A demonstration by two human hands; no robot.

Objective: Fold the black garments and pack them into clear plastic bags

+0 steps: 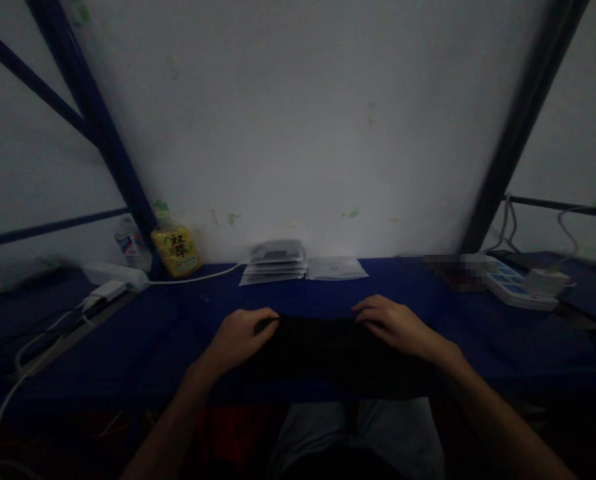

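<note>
Dim corner, pale scuffed wall point(298, 133) behind a blue surface point(143, 347). Black cloth point(318, 350) lies at the surface's near side, between the forearms, just before the person's lap. Left hand point(241, 337): narrow grip, thumb and fingertips closed on the cloth's far left corner. Right hand point(393, 327): fingers curved over the far right part, touching; whether they pinch fabric, cannot tell.

Step in hand, judged: handling the far edge from both ends, likely straightening or folding. Next move would call for a sure right-hand hold and even tension along that edge.

Cloth's long axis appears to run left to right, parallel to the wall; far edge fairly straight, lower right part spreading toward the person. Too dark to tell front from back, or any folds. Stacked packets point(275, 260) stand well apart, near the wall.
</note>
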